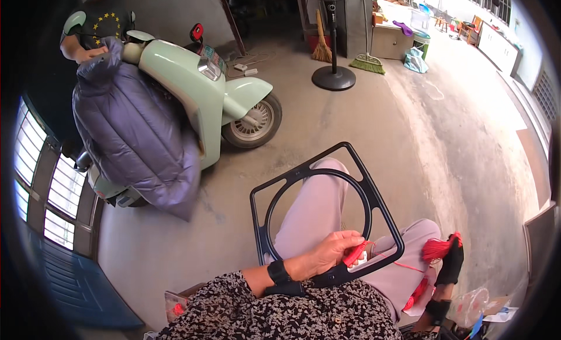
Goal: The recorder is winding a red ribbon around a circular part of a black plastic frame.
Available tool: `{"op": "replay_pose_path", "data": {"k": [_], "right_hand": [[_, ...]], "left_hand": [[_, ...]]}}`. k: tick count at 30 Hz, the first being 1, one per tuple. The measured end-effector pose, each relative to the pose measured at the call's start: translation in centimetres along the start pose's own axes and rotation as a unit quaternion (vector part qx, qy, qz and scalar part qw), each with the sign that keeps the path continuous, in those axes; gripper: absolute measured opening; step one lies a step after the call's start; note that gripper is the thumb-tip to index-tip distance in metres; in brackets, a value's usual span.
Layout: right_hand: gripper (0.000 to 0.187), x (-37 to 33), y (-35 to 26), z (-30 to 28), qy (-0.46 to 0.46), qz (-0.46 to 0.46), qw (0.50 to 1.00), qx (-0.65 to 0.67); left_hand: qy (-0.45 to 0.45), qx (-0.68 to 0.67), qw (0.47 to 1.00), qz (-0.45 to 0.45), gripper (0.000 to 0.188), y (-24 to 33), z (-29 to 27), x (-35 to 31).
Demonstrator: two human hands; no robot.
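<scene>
A black square frame (pixel 377 197) with a round ring inside it lies tilted across my lap. My left hand (pixel 336 250) is closed at the near right part of the ring, thumb and fingers pinching a tightly wound section of red cord (pixel 355 255). From there a thin red strand runs rightward over my leg. Out to the right, my right hand (pixel 450 264) wears a black glove and is closed on a loose bundle of red cord (pixel 437 250). More red cord (pixel 416 294) hangs beside my right thigh.
A pale green scooter (pixel 187 77) stands ahead on the left, draped with a purple quilted jacket (pixel 137 129); another person's hand (pixel 96 52) rests on it. Beyond are a black pedestal fan (pixel 333 77) and brooms (pixel 368 62). Plastic bags (pixel 470 305) sit at the lower right.
</scene>
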State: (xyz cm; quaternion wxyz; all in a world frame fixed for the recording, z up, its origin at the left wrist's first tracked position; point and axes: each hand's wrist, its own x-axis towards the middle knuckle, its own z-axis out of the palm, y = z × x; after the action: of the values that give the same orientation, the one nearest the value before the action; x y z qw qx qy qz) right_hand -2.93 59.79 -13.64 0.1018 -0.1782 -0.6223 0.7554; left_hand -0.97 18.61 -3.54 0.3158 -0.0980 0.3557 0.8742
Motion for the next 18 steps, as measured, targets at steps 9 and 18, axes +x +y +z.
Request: {"op": "replay_pose_path", "data": {"k": [9,18], "right_hand": [[0.028,8.1,-10.0,12.2,0.064,-0.105,0.992,0.029],[0.025,-2.9,-5.3,19.4,-0.037,-0.092,0.986,-0.135]], "left_hand": [[-0.015,0.011,0.998,-0.067,0.020,0.5,0.0,0.3],[-0.012,0.057,0.997,-0.056,0.024,1.5,0.7,0.1]]}}
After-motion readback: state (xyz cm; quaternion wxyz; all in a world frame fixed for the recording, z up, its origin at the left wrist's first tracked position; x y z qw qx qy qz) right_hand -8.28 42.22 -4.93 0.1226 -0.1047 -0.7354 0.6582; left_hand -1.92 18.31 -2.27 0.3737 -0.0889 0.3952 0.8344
